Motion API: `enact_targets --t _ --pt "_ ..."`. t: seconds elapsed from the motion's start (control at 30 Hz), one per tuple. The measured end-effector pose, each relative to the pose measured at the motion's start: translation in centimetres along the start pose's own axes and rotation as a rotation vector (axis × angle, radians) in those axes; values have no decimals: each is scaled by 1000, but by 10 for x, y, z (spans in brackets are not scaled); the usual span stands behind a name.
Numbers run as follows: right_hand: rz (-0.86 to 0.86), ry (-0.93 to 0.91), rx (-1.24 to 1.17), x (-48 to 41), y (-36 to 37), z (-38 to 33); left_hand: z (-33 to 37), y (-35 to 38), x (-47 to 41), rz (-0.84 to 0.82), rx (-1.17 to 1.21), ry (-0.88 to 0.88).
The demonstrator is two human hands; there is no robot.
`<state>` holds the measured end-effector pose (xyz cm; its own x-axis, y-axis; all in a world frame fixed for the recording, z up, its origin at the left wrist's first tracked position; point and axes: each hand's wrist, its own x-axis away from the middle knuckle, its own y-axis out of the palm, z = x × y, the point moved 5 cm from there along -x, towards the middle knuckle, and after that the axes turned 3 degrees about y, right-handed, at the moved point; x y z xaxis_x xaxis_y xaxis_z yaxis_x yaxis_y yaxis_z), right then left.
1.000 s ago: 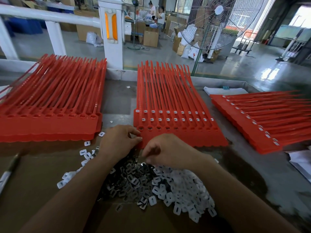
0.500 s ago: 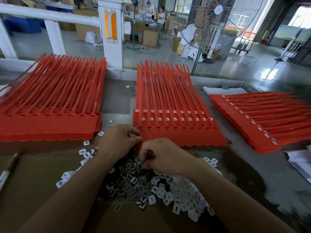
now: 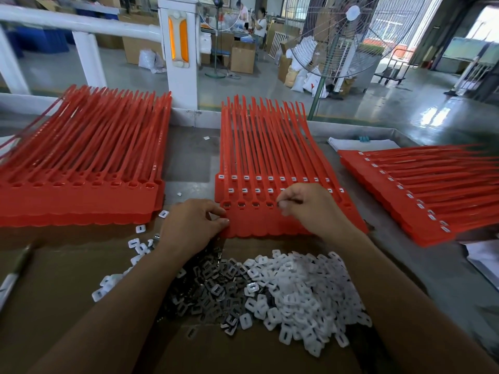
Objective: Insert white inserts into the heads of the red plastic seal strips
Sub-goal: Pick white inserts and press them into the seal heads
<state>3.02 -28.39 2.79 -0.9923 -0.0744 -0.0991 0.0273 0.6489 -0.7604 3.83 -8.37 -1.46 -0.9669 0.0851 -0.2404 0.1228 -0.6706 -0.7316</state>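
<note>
Red seal strips (image 3: pixel 259 147) lie in three batches across the table (image 3: pixel 189 160), heads toward the person and tails pointing away. The left batch (image 3: pixel 81 190) has heads with open, unfilled sockets. Near it a pen (image 3: pixel 13 273) lies on the cardboard sheet (image 3: pixel 59 298) that covers the near part of the table. A few loose white pieces are scattered just in front of this batch.

The left hand (image 3: pixel 193 225) grips the near-left corner of the middle batch (image 3: pixel 270 225), thumb and fingers curled round the edge of the head strip. In this batch the two farther rows of heads carry white pieces. The nearest row shows dark sockets at its left end.

Below the left hand, dark metal clips (image 3: pixel 213 284) are heaped on the cardboard. The right hand (image 3: pixel 310 206) is over the nearest row of heads with its fingertips pinched together. Whether a piece sits between them cannot be told.

The white inserts (image 3: pixel 307 290) form a pile touching the clips on their right. The right batch (image 3: pixel 421 193) lies angled, white pieces along its heads.
</note>
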Motion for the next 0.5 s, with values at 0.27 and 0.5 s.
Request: enact_targets --t 0.27,0.5 --pt "157 242 -50 -20 -16 51 1 0 -1 -4 7 -3" --pt "143 210 6 -24 -8 53 1 0 -1 -1 6 1"
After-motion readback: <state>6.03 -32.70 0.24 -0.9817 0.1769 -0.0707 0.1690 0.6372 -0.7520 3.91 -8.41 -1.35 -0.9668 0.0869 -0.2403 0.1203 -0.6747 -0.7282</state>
